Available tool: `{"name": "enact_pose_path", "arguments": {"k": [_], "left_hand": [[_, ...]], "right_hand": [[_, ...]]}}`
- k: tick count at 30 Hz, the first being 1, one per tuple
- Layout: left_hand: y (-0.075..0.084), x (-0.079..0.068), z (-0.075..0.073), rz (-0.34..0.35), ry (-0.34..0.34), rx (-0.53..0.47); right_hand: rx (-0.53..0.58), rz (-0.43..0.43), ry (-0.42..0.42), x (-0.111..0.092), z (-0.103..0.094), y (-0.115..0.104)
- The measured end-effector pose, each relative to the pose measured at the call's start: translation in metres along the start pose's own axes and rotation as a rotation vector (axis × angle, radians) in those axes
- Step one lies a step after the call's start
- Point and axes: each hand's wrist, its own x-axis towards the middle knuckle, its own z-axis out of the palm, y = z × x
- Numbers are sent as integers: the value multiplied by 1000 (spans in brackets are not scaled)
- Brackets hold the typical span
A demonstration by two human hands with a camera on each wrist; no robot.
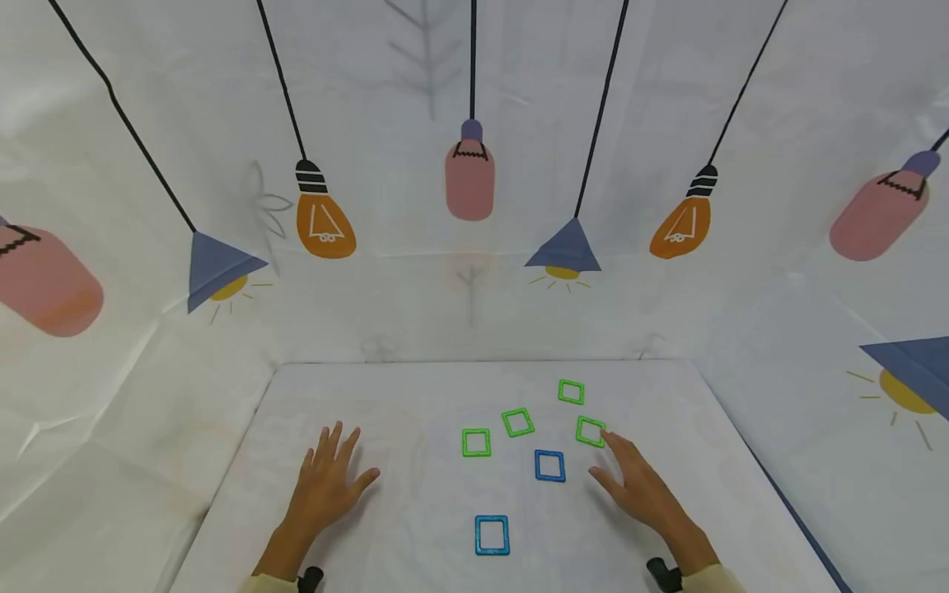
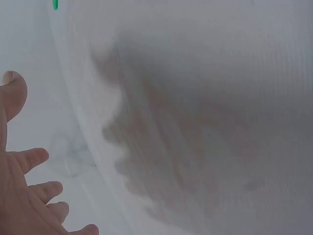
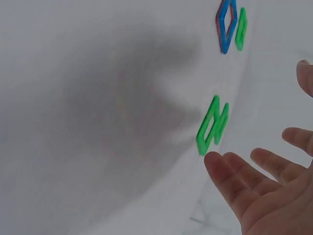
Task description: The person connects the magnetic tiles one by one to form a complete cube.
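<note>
Head view showed a white table (image 1: 400, 403) with rounded far corners, placed before walls of pale sheet (image 1: 385, 313), which was creased on the left side. On this sheet were drawn lamps: pink ones (image 1: 470, 185), orange bulbs (image 1: 326, 226) and blue shades (image 1: 567, 245), hanging on black cords. Four green frames (image 1: 477, 453) lay on the farther part of the table, a dark blue frame (image 1: 537, 465) lay a little nearer, and a lighter blue frame (image 1: 478, 535) was nearest to the person. The left hand (image 1: 324, 486) was released, its fingers spread, well apart from the frames. The right hand (image 1: 638, 490) was also released; its fingertip overlapped the rightmost green frame (image 1: 579, 428), but I could not tell if they touched.

Left wrist view showed spread fingers and a soft shadow (image 2: 161, 122) across the white surface.

Right wrist view showed loosely stretched fingers near two green frames, and another broad shadow (image 3: 127, 103).
</note>
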Motion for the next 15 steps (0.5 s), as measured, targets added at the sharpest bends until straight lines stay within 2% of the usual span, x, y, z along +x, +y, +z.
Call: {"name": "enact_pose_path", "arguments": {"k": [4,10,12,15], "left_hand": [[10,0,7,37,29,-42],[34,-15,23,101,87,-111],[48,-20,28,111,64,-135],[71,-24,35,107,-37,-189]], "right_hand": [[35,-26,-2,5,5,-6],[96,-14,-63,9,15,-14],[108,15,-94,11,18,-16],[118,51,-117,15,23,-20]]}}
